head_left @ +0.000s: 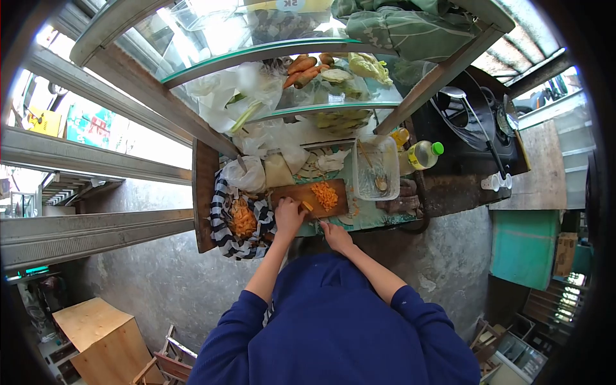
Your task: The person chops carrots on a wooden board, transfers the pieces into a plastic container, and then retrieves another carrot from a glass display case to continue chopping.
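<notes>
At the bottom centre, a person in a blue top (346, 327) leans toward a wooden cutting board (289, 193) at mid-frame. The right hand (337, 237), just below the board's edge, is closed around what seems to be a knife (318, 221), though its blade is hard to make out. The left hand (289, 217) lies on the board, fingers curled, holding a carrot piece (307, 206) at the board's middle. Beyond it sits a heap of diced carrot (325, 196). Left of the board, orange shavings (244, 218) fill a basket lined with checkered cloth (221, 234). Right of it stands a clear container (366, 185) with a spoon (381, 184) inside, then a green-capped bottle (423, 156). Whole carrots (301, 69) lie on the glass shelf at upper centre.
</notes>
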Demonstrator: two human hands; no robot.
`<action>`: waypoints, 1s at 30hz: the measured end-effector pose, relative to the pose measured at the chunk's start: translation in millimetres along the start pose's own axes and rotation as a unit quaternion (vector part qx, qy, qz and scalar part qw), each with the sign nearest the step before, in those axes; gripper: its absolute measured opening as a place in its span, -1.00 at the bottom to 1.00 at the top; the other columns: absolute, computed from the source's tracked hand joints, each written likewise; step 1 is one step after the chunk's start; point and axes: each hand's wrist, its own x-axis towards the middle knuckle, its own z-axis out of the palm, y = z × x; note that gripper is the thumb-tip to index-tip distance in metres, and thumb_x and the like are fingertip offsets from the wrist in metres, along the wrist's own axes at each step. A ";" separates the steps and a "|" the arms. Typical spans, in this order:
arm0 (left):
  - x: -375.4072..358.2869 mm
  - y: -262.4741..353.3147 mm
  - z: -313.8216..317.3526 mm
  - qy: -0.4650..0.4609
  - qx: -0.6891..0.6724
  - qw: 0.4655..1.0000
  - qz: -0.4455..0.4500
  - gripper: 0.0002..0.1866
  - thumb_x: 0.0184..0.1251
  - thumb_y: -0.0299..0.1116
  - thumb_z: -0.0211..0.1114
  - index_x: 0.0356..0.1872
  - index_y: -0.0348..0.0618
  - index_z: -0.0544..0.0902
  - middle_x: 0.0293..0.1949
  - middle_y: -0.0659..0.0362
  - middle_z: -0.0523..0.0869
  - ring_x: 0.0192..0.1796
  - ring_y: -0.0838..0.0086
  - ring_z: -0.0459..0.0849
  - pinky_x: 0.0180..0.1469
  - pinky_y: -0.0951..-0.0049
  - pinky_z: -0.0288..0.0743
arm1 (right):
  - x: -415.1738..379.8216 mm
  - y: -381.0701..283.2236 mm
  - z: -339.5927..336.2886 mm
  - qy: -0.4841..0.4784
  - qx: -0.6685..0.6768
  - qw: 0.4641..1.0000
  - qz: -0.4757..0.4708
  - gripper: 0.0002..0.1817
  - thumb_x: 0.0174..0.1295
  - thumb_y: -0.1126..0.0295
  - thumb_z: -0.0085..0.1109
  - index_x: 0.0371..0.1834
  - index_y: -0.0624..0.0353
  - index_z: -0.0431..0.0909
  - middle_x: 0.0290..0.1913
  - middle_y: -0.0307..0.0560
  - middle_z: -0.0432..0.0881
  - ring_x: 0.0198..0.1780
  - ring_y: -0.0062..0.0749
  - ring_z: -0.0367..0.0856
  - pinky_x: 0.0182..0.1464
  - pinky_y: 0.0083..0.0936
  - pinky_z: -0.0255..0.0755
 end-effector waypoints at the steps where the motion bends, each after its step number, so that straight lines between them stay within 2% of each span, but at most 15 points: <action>1: 8.4 5.0 -3.1 0.043 0.022 0.999 0.013 -0.68 -0.03 -0.32 0.33 -0.20 -0.20 0.62 -0.26 0.11 0.52 -0.07 0.25 0.48 -0.11 0.24 0.42 | -0.8 -1.4 -1.8 0.000 0.000 1.000 0.003 -0.34 0.35 -0.06 -0.46 -0.28 0.34 0.51 -0.27 0.30 0.56 -0.14 0.22 0.48 -0.09 -0.07 0.34; 2: 17.5 9.8 -6.1 0.087 0.044 0.995 0.024 -0.68 0.00 -0.28 0.29 -0.18 -0.16 0.62 -0.23 0.12 0.52 -0.04 0.26 0.47 -0.07 0.20 0.39 | -0.9 -3.2 -3.5 0.001 -0.004 1.000 0.008 -0.34 0.34 -0.07 -0.46 -0.29 0.33 0.52 -0.29 0.29 0.56 -0.16 0.22 0.49 -0.11 -0.06 0.35; 3: 27.5 12.7 -2.1 0.085 0.044 0.995 0.021 -0.68 0.00 -0.28 0.29 -0.18 -0.16 0.62 -0.23 0.12 0.52 -0.04 0.26 0.47 -0.07 0.20 0.39 | -2.1 -6.0 -3.7 0.001 -0.008 1.000 0.012 -0.34 0.34 -0.07 -0.45 -0.31 0.32 0.52 -0.30 0.29 0.57 -0.18 0.21 0.50 -0.14 -0.05 0.36; 5: 47.1 15.5 14.7 0.049 0.018 0.986 0.156 -0.57 0.14 -0.14 0.17 0.04 -0.03 0.52 -0.01 0.10 0.48 0.14 0.25 0.38 0.14 0.02 0.23 | -2.7 -9.4 -4.5 0.000 -0.017 1.000 0.017 -0.35 0.34 -0.07 -0.45 -0.32 0.31 0.52 -0.33 0.29 0.57 -0.21 0.21 0.51 -0.16 -0.04 0.37; 6: 50.5 10.4 23.8 0.048 0.015 0.986 0.157 -0.57 0.14 -0.14 0.17 0.04 -0.03 0.52 -0.01 0.10 0.48 0.14 0.25 0.38 0.14 0.02 0.23 | -2.8 -9.7 -6.1 0.004 -0.024 0.999 0.024 -0.36 0.34 -0.07 -0.44 -0.34 0.29 0.52 -0.36 0.29 0.57 -0.23 0.20 0.52 -0.18 -0.03 0.38; 8: 58.2 4.0 39.2 0.009 0.129 0.958 0.255 -0.45 0.23 -0.01 0.04 0.26 0.14 0.30 0.26 0.14 0.26 0.34 0.28 0.15 0.27 -0.13 -0.04 | -1.3 -4.8 -0.4 0.026 -0.040 0.999 0.018 -0.37 0.34 -0.06 -0.43 -0.36 0.28 0.52 -0.39 0.28 0.57 -0.25 0.19 0.52 -0.20 -0.04 0.39; 9: 60.7 7.3 40.8 0.006 0.125 0.958 0.260 -0.45 0.23 -0.01 0.04 0.26 0.14 0.30 0.26 0.14 0.26 0.34 0.28 0.15 0.27 -0.13 -0.04 | -1.4 -4.6 -0.5 0.045 -0.055 0.997 0.008 -0.38 0.34 -0.06 -0.42 -0.38 0.27 0.52 -0.41 0.27 0.57 -0.27 0.18 0.53 -0.22 -0.04 0.40; 11: 61.7 7.1 39.4 -0.024 0.140 0.966 0.214 -0.40 0.29 0.05 -0.08 0.35 0.26 0.09 0.39 0.24 0.03 0.43 0.36 -0.08 0.30 -0.21 -0.20 | -2.8 -4.0 -0.8 0.043 -0.063 0.997 0.013 -0.39 0.33 -0.06 -0.40 -0.40 0.26 0.52 -0.44 0.26 0.56 -0.30 0.18 0.54 -0.24 -0.04 0.41; 18: 63.8 4.6 38.5 -0.035 0.141 0.967 0.212 -0.40 0.30 0.03 -0.10 0.36 0.26 0.06 0.39 0.24 0.02 0.44 0.37 -0.11 0.32 -0.18 -0.24 | 1.4 -7.9 -3.0 0.051 -0.082 0.995 0.000 -0.44 0.32 -0.03 -0.34 -0.44 0.24 0.48 -0.49 0.24 0.56 -0.39 0.17 0.54 -0.34 -0.06 0.43; 21: 61.0 2.3 40.0 -0.034 0.126 0.967 0.220 -0.41 0.31 0.01 -0.11 0.36 0.26 0.06 0.39 0.25 0.02 0.44 0.37 -0.11 0.32 -0.17 -0.24 | 2.6 -7.2 -2.9 0.040 -0.085 0.996 0.009 -0.44 0.32 -0.03 -0.32 -0.44 0.26 0.49 -0.49 0.24 0.56 -0.38 0.16 0.55 -0.33 -0.06 0.43; 23: 64.2 4.7 39.5 -0.021 0.124 0.968 0.217 -0.41 0.29 -0.01 -0.09 0.35 0.20 0.10 0.37 0.20 0.09 0.42 0.32 -0.02 0.30 -0.17 -0.22 | 3.4 -4.8 -2.5 0.046 -0.077 0.996 0.005 -0.43 0.32 -0.03 -0.32 -0.44 0.26 0.50 -0.49 0.24 0.56 -0.38 0.16 0.55 -0.33 -0.07 0.44; 27: 63.8 5.1 39.1 -0.022 0.113 0.970 0.213 -0.40 0.30 -0.01 -0.11 0.35 0.15 0.09 0.37 0.22 0.09 0.43 0.33 -0.05 0.29 -0.21 -0.26 | 4.0 -5.4 -3.9 0.054 -0.063 0.997 0.005 -0.41 0.31 -0.04 -0.31 -0.43 0.27 0.55 -0.48 0.22 0.58 -0.37 0.10 0.58 -0.32 -0.08 0.45; 30: 64.2 4.2 29.6 -0.015 0.130 0.967 0.217 -0.44 0.32 -0.05 -0.09 0.33 0.13 0.13 0.34 0.16 0.13 0.41 0.28 -0.02 0.31 -0.15 -0.19 | 3.0 -6.5 -6.6 0.045 -0.057 0.997 0.014 -0.40 0.31 -0.05 -0.33 -0.42 0.28 0.56 -0.46 0.23 0.58 -0.33 0.11 0.57 -0.27 -0.08 0.44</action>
